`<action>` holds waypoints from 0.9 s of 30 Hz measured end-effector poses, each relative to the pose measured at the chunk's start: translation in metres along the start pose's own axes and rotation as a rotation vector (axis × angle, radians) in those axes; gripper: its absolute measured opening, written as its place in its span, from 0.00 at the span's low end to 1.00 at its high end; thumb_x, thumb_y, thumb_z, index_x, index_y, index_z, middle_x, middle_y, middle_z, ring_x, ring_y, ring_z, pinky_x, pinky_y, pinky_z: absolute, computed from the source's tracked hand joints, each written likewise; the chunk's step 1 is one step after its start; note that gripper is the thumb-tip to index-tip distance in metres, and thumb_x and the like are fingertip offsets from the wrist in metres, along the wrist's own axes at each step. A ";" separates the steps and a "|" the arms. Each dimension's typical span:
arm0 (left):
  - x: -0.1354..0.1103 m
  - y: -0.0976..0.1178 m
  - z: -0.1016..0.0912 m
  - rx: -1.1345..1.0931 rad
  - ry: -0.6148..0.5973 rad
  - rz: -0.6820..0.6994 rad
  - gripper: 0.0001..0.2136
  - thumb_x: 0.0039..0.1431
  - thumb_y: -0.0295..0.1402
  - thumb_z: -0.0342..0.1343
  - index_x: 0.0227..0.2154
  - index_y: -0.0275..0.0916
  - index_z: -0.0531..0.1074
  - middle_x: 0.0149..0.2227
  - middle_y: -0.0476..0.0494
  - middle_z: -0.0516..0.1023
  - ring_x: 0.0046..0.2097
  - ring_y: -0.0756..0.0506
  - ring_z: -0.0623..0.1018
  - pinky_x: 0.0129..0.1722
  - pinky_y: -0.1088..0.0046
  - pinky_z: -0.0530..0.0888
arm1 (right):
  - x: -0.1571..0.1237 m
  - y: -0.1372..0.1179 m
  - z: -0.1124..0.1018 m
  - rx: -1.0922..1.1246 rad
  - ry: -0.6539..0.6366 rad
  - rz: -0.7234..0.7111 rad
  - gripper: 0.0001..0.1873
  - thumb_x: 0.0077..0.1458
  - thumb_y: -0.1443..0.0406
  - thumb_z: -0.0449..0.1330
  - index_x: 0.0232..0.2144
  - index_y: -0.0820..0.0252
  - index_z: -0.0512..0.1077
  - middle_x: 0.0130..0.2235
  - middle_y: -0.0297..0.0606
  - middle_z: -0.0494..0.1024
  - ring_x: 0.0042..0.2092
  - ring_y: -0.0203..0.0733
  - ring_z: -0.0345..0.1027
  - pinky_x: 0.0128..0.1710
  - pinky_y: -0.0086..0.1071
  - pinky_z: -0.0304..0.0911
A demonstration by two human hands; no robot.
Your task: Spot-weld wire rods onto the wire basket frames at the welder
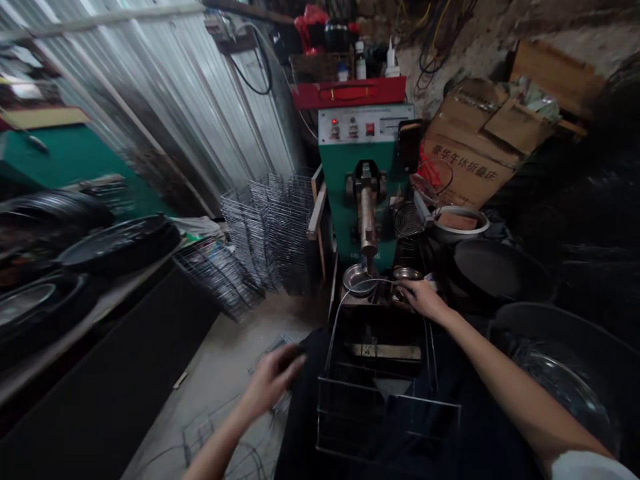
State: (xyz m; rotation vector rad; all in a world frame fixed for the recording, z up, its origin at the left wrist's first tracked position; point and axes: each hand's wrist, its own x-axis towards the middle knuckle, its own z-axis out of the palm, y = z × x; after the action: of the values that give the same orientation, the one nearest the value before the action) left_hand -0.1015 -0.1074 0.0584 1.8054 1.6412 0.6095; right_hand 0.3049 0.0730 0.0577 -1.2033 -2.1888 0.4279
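Note:
A thin wire basket frame (390,395) rests on my lap, with a bent wire handle (336,320) arching up from it. My right hand (424,298) pinches the top of that handle, just before two small metal bowls. One bowl (358,280) stands under the metal arm (368,217) of a green machine (333,180). Left of the basket frame, my left hand (273,377) hangs in the air with loosely curled fingers and a gap by the thumb. Nothing shows in it, and it is slightly blurred.
Stacked wire grid panels (270,233) stand left of the machine, with more wire pieces (225,433) on the floor. Dark basins (500,270) crowd the right side beneath a cardboard box (465,150). A long bench (150,327) bearing round black items runs along the left.

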 end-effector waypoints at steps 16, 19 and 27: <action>0.204 0.088 0.031 0.387 0.038 0.414 0.12 0.71 0.32 0.54 0.33 0.36 0.80 0.29 0.41 0.82 0.33 0.45 0.81 0.34 0.74 0.68 | 0.013 0.000 0.005 -0.002 0.014 0.071 0.17 0.69 0.62 0.54 0.51 0.59 0.80 0.51 0.47 0.83 0.54 0.54 0.77 0.54 0.42 0.70; 0.205 0.092 0.027 0.379 0.032 0.430 0.11 0.71 0.32 0.54 0.36 0.35 0.80 0.30 0.42 0.83 0.33 0.46 0.81 0.34 0.75 0.67 | 0.017 -0.007 -0.001 -0.014 0.002 0.060 0.17 0.69 0.64 0.54 0.52 0.59 0.80 0.51 0.48 0.83 0.55 0.53 0.76 0.55 0.41 0.69; 0.191 0.089 0.024 0.400 0.029 0.418 0.10 0.71 0.32 0.53 0.42 0.37 0.80 0.33 0.41 0.84 0.36 0.45 0.83 0.36 0.75 0.69 | 0.030 -0.024 -0.011 -0.146 -0.138 0.095 0.13 0.69 0.64 0.56 0.43 0.56 0.81 0.44 0.46 0.84 0.48 0.49 0.78 0.46 0.32 0.67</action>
State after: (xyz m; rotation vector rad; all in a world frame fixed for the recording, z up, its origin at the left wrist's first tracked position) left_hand 0.0013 0.0752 0.0912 2.4768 1.4861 0.5063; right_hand 0.2842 0.0849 0.0895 -1.3984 -2.3208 0.4065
